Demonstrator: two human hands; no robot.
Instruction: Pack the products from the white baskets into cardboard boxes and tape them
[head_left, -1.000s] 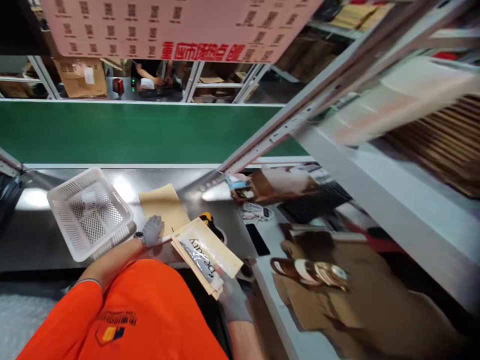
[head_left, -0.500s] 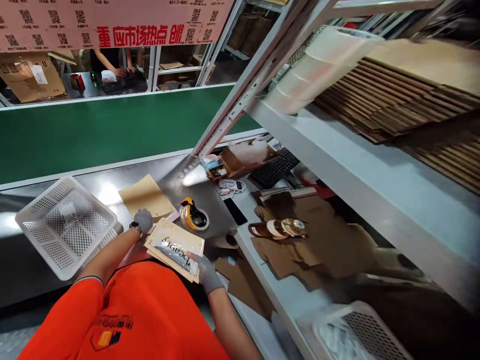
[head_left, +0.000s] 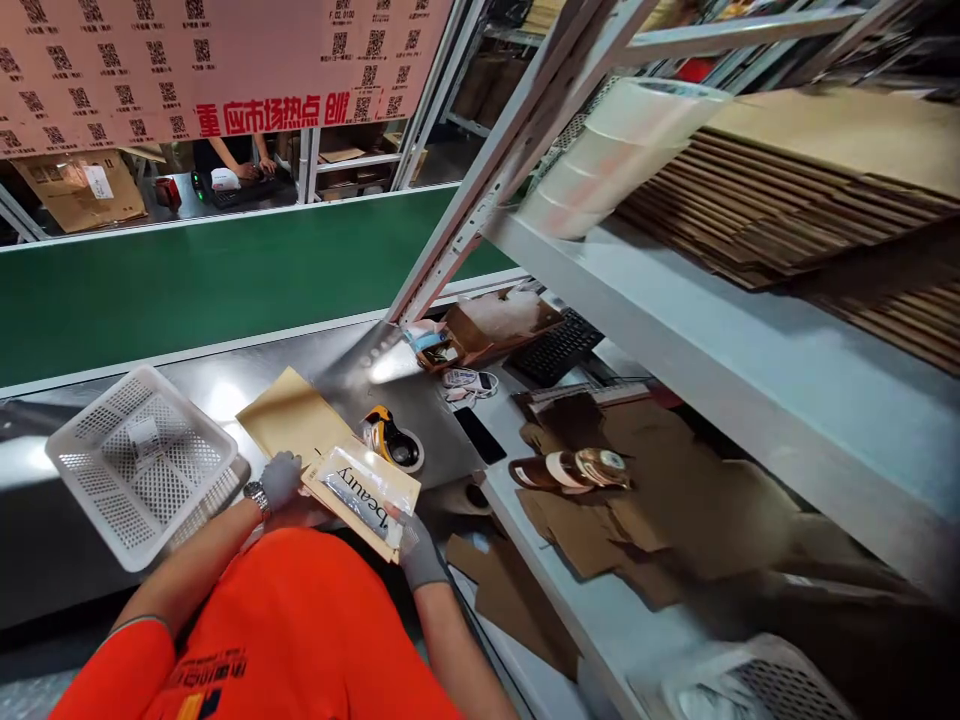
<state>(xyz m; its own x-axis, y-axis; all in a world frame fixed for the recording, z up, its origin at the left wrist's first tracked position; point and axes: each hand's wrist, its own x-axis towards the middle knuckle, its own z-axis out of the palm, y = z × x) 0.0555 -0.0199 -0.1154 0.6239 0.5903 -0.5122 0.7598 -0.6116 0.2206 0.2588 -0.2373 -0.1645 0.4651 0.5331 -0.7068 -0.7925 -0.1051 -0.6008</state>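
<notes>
Cream packets (head_left: 365, 497), a small stack with "beauty" in dark letters on the glossy top one, are held at a slant just in front of the person's orange shirt (head_left: 300, 630). Right hand (head_left: 417, 550), in a grey glove, pinches them by their near right corner, the thumb lying over the printed face and the other fingers out of sight below. Left hand (head_left: 282, 478), gloved as well (a metal watch (head_left: 257, 496) sits on that wrist), rests at the lower edge of a flat yellow envelope (head_left: 289, 415), close by the packets' left end; its fingers are bunched together, but I cannot tell whether they grip anything. The envelope lies on the metal table (head_left: 446, 430), and its lower right part is overlapped by the packets. Just beyond them is a yellow and black tape dispenser (head_left: 391, 440). Left of the envelope stands a white perforated basket (head_left: 101, 492) with a small clear bag (head_left: 145, 437) inside. To the right, a dark phone (head_left: 481, 435) lies near a brown bottle (head_left: 568, 471) on its side, which rests on flattened cardboard (head_left: 675, 490). Across the green belt (head_left: 225, 275), a co-worker's hands (head_left: 256, 168) are at a dark keyboard (head_left: 238, 192).
</notes>
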